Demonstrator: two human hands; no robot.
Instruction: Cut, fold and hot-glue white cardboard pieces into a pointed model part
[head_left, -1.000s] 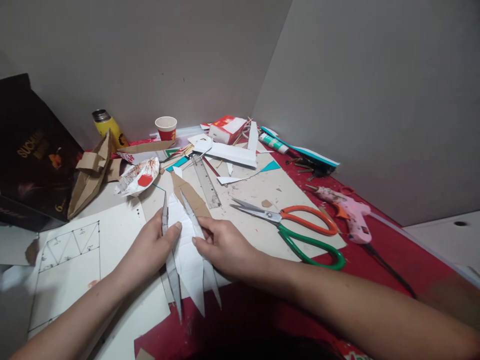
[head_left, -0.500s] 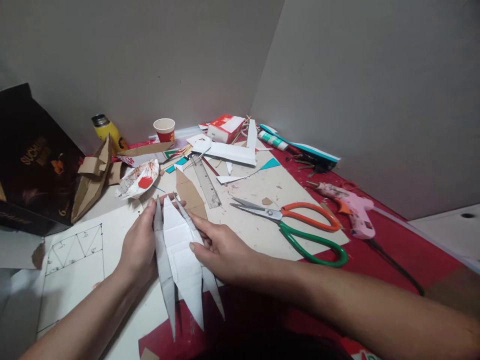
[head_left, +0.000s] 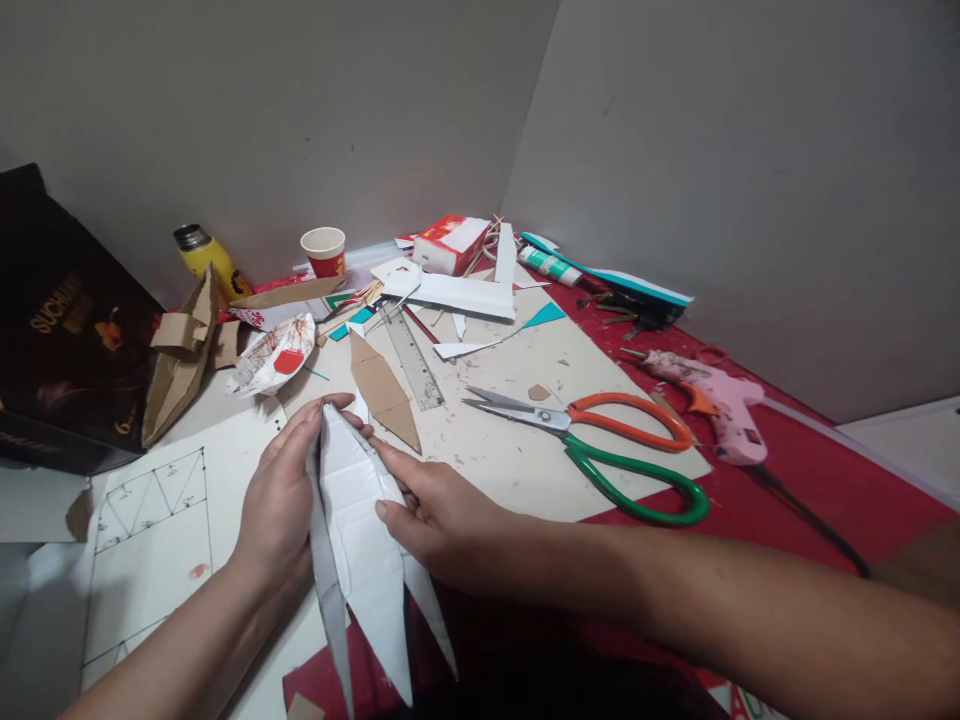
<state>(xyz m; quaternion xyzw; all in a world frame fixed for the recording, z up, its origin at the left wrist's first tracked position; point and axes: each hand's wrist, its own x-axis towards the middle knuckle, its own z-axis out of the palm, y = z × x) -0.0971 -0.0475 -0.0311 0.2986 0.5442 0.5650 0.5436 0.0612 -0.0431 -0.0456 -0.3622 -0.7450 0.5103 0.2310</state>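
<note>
Between my hands is a white folded cardboard shape [head_left: 361, 530], long and tapered, with a side flap on each edge. My left hand [head_left: 283, 480] is closed along its left flap, fingertips bent over the far tip. My right hand [head_left: 435, 500] grips the right side, its thumb lying on the white middle panel and its other fingers partly hidden beneath. Just beyond the hands lies a flat brown pointed cardboard piece [head_left: 384, 390]. Large scissors [head_left: 574, 420] with one orange and one green handle rest slightly open to the right.
A pink glue gun [head_left: 720, 400] lies at the right, its cord trailing forward. Behind are a steel ruler [head_left: 412, 360], white strips [head_left: 454, 294], a paper cup [head_left: 324, 254] and a yellow bottle [head_left: 211, 262]. At the left stand a black box [head_left: 67, 330] and a drawn sheet [head_left: 150, 560].
The cardboard shape has moved slightly toward me, and its far ends have drawn together under my left fingers. Both hands keep hold of it. The view has shifted a little.
</note>
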